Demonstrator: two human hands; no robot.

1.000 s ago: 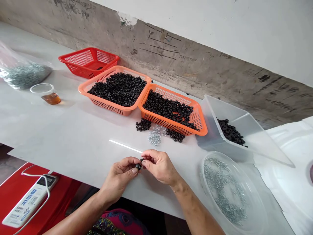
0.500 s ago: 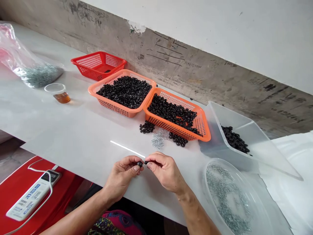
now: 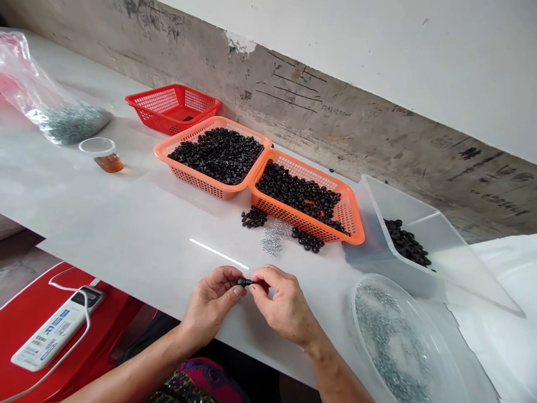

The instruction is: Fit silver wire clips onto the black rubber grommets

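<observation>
My left hand pinches a round black ring-like part between thumb and fingers. Opposite it, my right hand is closed on a narrower black piece, mostly covered by the fingertips. The two black pieces meet end to end, though I cannot tell how far one sits inside the other. Just beyond the hands lie a thin white strip, a small heap of tiny silvery balls, and loose black rings in two piles, left and right of the balls.
Two orange baskets, left and right, hold black parts. Behind is a red basket. A clear bin and round tub stand right; a plastic cup and bag left. A power strip rests on red plastic.
The black pieces, apart with a small gap half a second ago, now touch. My right hand has come slightly toward the left one, and the camera view has shifted a little.
</observation>
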